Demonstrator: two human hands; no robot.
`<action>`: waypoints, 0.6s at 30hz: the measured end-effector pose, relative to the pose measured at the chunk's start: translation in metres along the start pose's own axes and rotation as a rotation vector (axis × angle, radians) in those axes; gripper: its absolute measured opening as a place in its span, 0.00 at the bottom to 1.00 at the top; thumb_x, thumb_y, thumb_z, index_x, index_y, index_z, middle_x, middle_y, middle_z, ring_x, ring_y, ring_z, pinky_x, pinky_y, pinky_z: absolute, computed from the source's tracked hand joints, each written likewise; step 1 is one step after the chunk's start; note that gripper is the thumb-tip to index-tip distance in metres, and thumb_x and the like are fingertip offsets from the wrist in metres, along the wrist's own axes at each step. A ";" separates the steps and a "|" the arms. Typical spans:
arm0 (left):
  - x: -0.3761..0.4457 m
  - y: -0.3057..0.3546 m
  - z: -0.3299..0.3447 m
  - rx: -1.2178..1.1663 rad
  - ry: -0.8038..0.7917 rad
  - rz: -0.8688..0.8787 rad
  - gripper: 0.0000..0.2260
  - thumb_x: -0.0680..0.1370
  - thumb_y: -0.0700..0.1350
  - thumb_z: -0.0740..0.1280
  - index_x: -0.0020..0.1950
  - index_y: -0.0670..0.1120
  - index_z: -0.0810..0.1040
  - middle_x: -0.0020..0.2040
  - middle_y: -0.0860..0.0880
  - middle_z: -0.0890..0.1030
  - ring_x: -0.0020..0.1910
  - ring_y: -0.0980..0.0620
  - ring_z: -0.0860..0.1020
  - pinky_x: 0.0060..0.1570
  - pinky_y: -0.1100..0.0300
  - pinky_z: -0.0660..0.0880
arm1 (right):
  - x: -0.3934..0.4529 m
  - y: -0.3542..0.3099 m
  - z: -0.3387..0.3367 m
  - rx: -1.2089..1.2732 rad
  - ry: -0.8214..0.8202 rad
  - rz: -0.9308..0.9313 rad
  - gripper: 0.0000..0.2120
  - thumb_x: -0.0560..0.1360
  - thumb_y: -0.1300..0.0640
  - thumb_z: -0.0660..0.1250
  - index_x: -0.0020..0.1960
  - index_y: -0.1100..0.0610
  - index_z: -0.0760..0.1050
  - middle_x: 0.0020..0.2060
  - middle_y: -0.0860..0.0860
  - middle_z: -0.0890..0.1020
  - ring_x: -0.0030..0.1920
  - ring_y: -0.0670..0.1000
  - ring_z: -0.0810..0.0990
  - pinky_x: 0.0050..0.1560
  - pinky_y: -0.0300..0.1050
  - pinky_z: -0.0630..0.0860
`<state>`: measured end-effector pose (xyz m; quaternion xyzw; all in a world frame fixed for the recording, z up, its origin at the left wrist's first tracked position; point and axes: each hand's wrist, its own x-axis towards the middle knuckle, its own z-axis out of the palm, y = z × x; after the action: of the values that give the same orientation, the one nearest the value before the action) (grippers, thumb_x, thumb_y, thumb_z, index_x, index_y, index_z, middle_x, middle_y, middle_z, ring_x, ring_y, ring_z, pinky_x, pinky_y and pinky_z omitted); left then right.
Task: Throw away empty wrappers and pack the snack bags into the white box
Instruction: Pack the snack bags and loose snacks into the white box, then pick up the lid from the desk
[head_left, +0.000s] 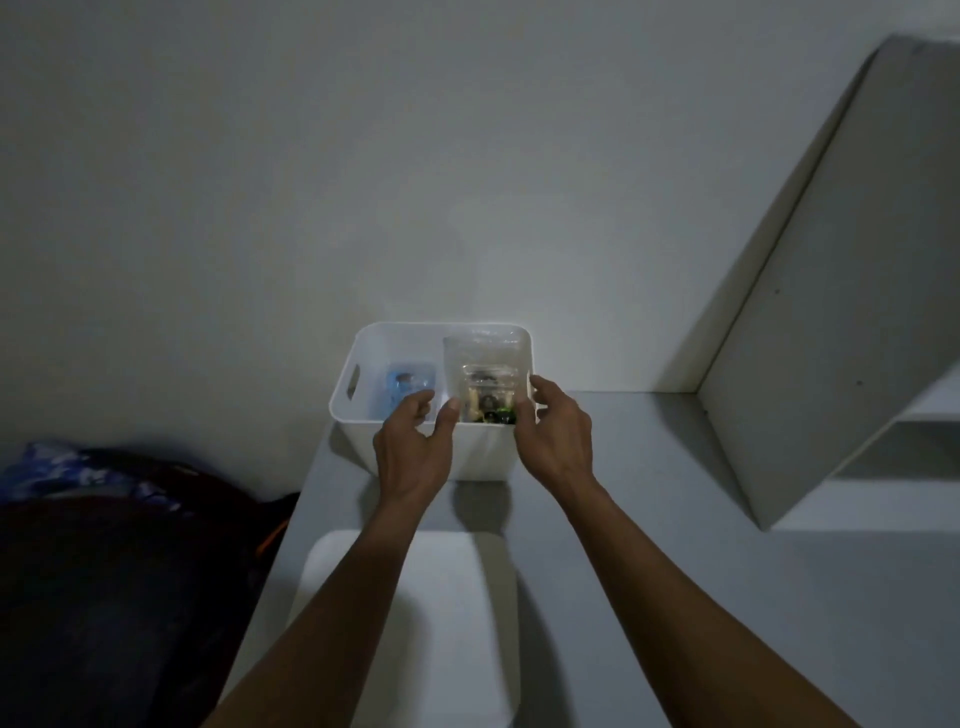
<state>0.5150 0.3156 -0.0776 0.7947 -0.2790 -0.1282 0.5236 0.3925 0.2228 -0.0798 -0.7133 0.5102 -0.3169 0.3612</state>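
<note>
A plain, pale grey-white painted wall (311, 156) fills the upper part of the view, dim and evenly lit (no lamp or window shows). Below it runs a smooth, light grey tabletop (649, 519), its far edge meeting the wall. At the right, a white boxy shelf unit (810, 312) stands on the tabletop, its flat side panel leaning across the frame. To the left, beside the tabletop, lies a dark heap of fabric (104, 571) with a blue-and-white patterned cloth (67, 467) on top.
</note>
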 end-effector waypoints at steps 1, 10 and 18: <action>-0.012 -0.003 -0.008 0.008 -0.002 0.000 0.21 0.75 0.55 0.71 0.63 0.46 0.79 0.58 0.48 0.82 0.57 0.52 0.78 0.54 0.64 0.69 | -0.012 0.002 -0.002 0.013 -0.005 -0.005 0.19 0.80 0.47 0.61 0.69 0.51 0.72 0.61 0.54 0.80 0.59 0.55 0.79 0.58 0.53 0.78; -0.101 -0.089 -0.079 0.109 0.015 -0.036 0.22 0.72 0.50 0.76 0.63 0.43 0.79 0.59 0.45 0.81 0.58 0.49 0.79 0.58 0.59 0.72 | -0.126 0.059 0.010 0.017 -0.132 0.134 0.24 0.79 0.48 0.64 0.73 0.53 0.69 0.65 0.55 0.77 0.61 0.54 0.78 0.62 0.47 0.74; -0.114 -0.209 -0.119 0.445 -0.103 -0.178 0.31 0.73 0.56 0.72 0.71 0.44 0.70 0.69 0.40 0.72 0.68 0.41 0.68 0.68 0.45 0.66 | -0.203 0.113 0.066 -0.120 -0.175 0.316 0.30 0.78 0.46 0.65 0.76 0.55 0.62 0.73 0.55 0.68 0.72 0.56 0.67 0.72 0.50 0.63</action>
<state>0.5463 0.5334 -0.2273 0.9044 -0.2555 -0.1493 0.3074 0.3340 0.4048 -0.2268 -0.6694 0.6006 -0.1618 0.4063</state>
